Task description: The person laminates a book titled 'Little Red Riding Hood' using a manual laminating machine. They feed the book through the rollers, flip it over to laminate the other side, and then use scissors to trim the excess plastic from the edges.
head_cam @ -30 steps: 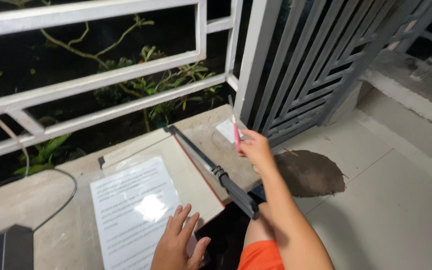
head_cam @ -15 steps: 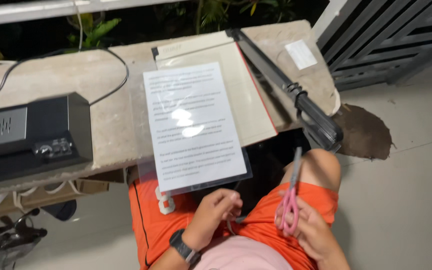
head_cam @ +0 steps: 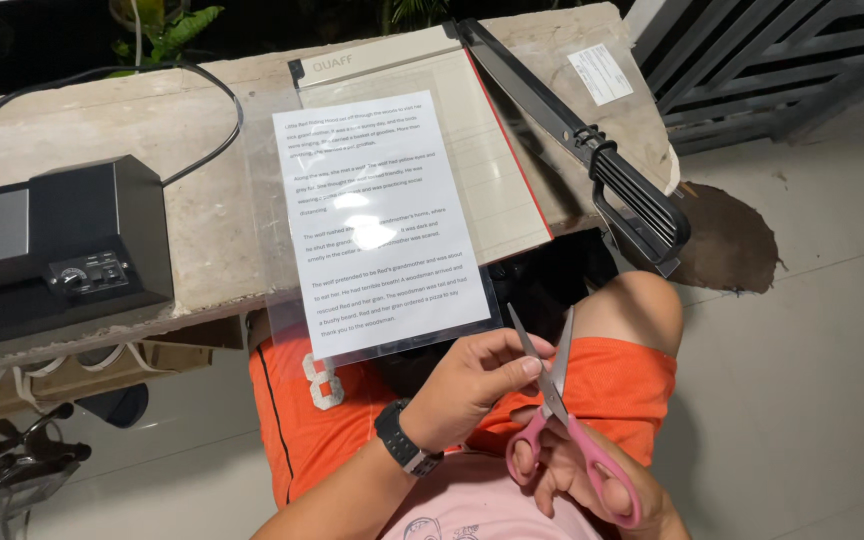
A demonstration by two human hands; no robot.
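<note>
Just below the laminated sheet [head_cam: 382, 220], the right hand [head_cam: 592, 480] holds open pink scissors [head_cam: 562, 420].

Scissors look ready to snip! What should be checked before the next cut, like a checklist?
1. Scissors gripped in the right hand, fingers through the pink handles: ok.
2. Blades open: ok, they stand apart in a narrow V.
3. Left hand clear of the blades: not ok, its fingertips sit right beside them.
4. Laminated sheet between the blades: not ok, its lower corner is near the tips but not yet in the V.
5. Sheet steady: cannot tell; it lies on the paper cutter and hangs over the ledge edge.
6. Laminator out of the way: ok, it stands off to the side.
</note>
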